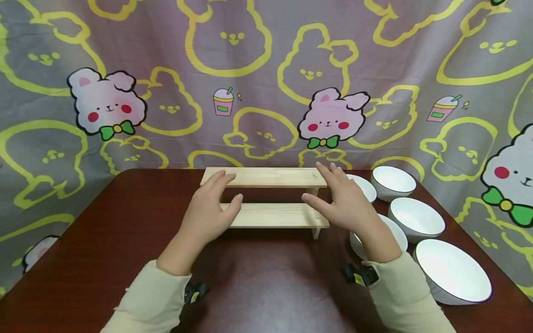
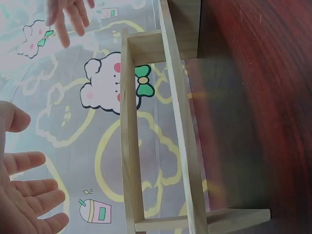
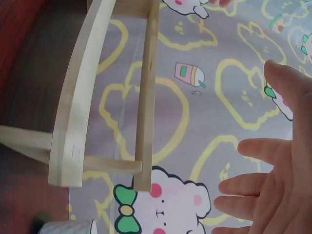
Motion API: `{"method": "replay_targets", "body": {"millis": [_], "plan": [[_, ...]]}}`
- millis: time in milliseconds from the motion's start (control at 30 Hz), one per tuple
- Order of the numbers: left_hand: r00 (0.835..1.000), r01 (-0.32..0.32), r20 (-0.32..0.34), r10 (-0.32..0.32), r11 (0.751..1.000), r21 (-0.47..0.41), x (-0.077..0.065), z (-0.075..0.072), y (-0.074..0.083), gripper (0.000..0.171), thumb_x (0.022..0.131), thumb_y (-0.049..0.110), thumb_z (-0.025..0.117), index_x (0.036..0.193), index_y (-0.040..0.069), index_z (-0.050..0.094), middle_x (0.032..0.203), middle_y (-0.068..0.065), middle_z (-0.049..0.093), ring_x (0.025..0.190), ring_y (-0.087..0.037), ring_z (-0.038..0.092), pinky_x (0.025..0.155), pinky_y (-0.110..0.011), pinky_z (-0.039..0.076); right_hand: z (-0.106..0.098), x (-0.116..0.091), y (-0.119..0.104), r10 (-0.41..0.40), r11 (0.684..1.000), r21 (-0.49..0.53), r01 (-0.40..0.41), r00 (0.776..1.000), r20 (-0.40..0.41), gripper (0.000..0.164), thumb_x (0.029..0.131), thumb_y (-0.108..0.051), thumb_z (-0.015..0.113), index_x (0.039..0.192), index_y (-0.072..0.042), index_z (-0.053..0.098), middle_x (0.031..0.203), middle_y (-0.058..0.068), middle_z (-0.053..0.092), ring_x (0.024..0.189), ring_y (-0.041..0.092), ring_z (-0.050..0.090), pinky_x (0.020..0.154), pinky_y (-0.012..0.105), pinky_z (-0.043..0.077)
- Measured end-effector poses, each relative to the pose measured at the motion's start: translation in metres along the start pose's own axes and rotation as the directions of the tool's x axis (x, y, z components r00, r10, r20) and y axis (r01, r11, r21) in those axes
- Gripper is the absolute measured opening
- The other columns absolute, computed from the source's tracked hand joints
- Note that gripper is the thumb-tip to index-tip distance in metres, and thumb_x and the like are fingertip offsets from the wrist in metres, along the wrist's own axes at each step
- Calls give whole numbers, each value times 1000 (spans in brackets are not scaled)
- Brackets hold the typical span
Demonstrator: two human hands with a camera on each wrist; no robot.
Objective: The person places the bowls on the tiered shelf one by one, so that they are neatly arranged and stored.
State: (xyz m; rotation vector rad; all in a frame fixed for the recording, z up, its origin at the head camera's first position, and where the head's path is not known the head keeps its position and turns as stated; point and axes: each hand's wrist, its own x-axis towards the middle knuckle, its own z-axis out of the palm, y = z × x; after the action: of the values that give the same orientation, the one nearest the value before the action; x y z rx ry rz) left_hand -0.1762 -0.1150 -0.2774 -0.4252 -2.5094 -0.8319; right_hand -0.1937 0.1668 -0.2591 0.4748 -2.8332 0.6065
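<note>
Bowls [image 1: 454,270], five of them with white insides, crowd the right side of your worktop [image 1: 258,282] in two rows running front to back. Your right hand [image 1: 347,199] and wrist cut across the inner row in the head view, hiding part of both bowls there. Behind the worktop hangs a grey curtain [image 1: 258,92] printed with yellow outlines, red-cheeked bunnies and drink cups. Your wooden rack [image 1: 270,215] stands upright toward the back of the worktop, left of the bowls, its upper plank set farther back than its lower one. Your left hand [image 1: 210,210] is raised by the rack's left end, covering part of it from the head camera; your right is raised by the other end. Both hands are empty and relaxed, fingers spread and fairly straight, palms facing inward, thumbs toward each other. Both wrist views show a gap between your fingers and the wood.
</note>
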Motion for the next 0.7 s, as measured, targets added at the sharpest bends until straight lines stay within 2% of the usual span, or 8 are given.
{"method": "replay_targets", "body": {"millis": [133,300,533,700], "plan": [[999,-6,-36,2,996,-85,-3,-3,-6,42,85,19,61,124,4,56,133,-19,48,124,-33,44,98,-51,37,-6,-7,4,18,999,33,-18,1000,1,80,85,-53,55,147,-12,26,150,21,21,138,38,17,103,60,24],[997,13,-73,-28,981,-196,-5,-7,-15,36,85,13,61,120,4,59,129,-17,53,123,-31,46,97,-50,38,-13,-16,9,44,997,67,-43,999,-3,79,86,-53,54,147,-14,25,151,17,22,138,37,17,102,62,24],[991,51,-107,-77,973,-225,-10,-9,-27,30,84,9,61,114,3,63,123,-15,58,112,-30,53,79,-46,47,-16,-26,21,40,998,58,-39,999,-18,78,86,-51,55,147,-14,25,150,16,24,137,36,21,100,63,26],[989,72,-111,-101,968,-241,-14,-9,-34,28,84,6,60,111,0,64,116,-15,61,106,-30,56,87,-46,45,-17,-34,34,62,998,26,-62,998,-6,78,86,-53,54,147,-14,24,150,16,25,138,35,20,99,63,26]]}}
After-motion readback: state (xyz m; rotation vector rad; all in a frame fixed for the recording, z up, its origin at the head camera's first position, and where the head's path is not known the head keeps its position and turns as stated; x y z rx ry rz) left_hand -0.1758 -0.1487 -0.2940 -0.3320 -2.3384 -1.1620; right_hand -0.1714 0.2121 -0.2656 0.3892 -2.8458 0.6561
